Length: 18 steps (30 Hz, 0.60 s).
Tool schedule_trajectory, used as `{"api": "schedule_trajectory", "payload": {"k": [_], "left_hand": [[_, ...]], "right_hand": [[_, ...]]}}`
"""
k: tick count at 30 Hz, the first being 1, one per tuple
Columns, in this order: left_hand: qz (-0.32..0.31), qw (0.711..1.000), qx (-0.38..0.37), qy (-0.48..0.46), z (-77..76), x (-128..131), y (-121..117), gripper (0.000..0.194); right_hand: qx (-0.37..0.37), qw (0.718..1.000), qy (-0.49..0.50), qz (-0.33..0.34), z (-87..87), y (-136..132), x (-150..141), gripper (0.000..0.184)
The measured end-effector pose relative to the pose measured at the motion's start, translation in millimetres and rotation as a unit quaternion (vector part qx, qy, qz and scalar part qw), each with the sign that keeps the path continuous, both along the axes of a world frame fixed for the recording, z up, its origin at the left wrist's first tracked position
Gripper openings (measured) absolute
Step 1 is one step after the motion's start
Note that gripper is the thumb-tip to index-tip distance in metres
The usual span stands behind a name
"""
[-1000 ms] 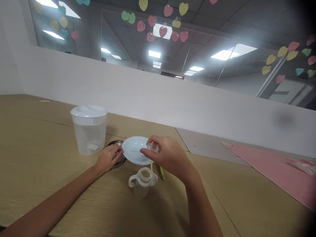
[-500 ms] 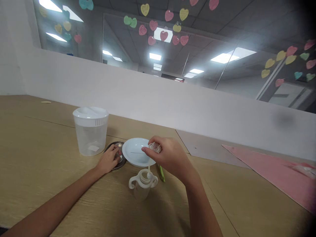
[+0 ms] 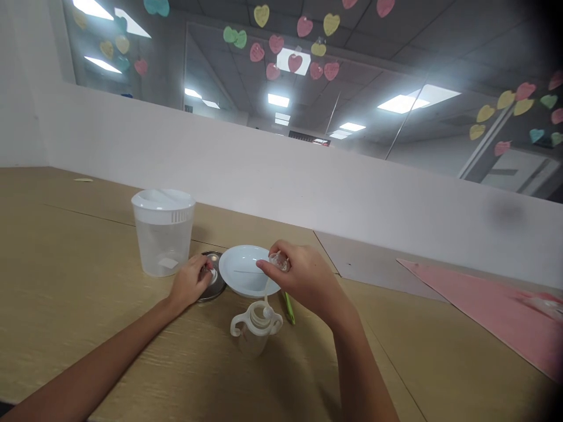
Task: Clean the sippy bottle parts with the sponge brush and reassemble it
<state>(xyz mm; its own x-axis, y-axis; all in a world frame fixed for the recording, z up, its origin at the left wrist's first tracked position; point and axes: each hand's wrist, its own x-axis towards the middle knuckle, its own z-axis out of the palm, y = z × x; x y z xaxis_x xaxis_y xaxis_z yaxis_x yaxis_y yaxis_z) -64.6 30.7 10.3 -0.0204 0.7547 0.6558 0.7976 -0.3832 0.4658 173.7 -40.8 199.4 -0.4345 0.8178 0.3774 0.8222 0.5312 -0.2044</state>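
Note:
My right hand (image 3: 305, 275) is raised over the right side of a pale blue-white plate (image 3: 240, 258), pinching a small clear faceted piece (image 3: 280, 261) between thumb and fingers. Below it on the table stands a two-handled sippy cup (image 3: 255, 331) without a lid, a short spout or straw rising at its rim. At the left, my left hand (image 3: 190, 281) reaches over a round dark metal dish (image 3: 215, 291), its fingertips bent together. Something small and whitish shows by those fingertips; what they hold is hidden.
A translucent bucket (image 3: 162, 246) with a white lid stands behind my left hand. A green handle (image 3: 288, 308) lies right of the plate. Farther right is a pink sheet (image 3: 479, 310) with a clear plastic bag (image 3: 539, 305) on it. A white wall runs along the back.
My left hand has drawn slightly left and back over the metal dish, its fingers more bunched. My right hand still grips the clear piece, almost in the same place.

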Motion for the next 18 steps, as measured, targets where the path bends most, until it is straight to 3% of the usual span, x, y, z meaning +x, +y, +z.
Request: {"api": "schedule_trajectory", "payload": {"k": [9, 13, 18], "left_hand": [[-0.036, 0.997, 0.049, 0.048, -2.3, 1.9, -2.7, 0.010], [-0.030, 0.994, 0.102, 0.019, 1.1, -0.3, -4.9, 0.013], [-0.036, 0.981, 0.183, 0.059, 2.6, 4.4, -6.5, 0.016]], "right_hand": [[-0.002, 1.000, -0.023, 0.011, 0.6, -1.0, -0.7, 0.024], [-0.042, 0.993, -0.102, 0.029, -6.9, 1.3, 1.6, 0.027], [-0.108, 0.970, -0.211, 0.059, -22.0, 10.6, -6.8, 0.033]]}}
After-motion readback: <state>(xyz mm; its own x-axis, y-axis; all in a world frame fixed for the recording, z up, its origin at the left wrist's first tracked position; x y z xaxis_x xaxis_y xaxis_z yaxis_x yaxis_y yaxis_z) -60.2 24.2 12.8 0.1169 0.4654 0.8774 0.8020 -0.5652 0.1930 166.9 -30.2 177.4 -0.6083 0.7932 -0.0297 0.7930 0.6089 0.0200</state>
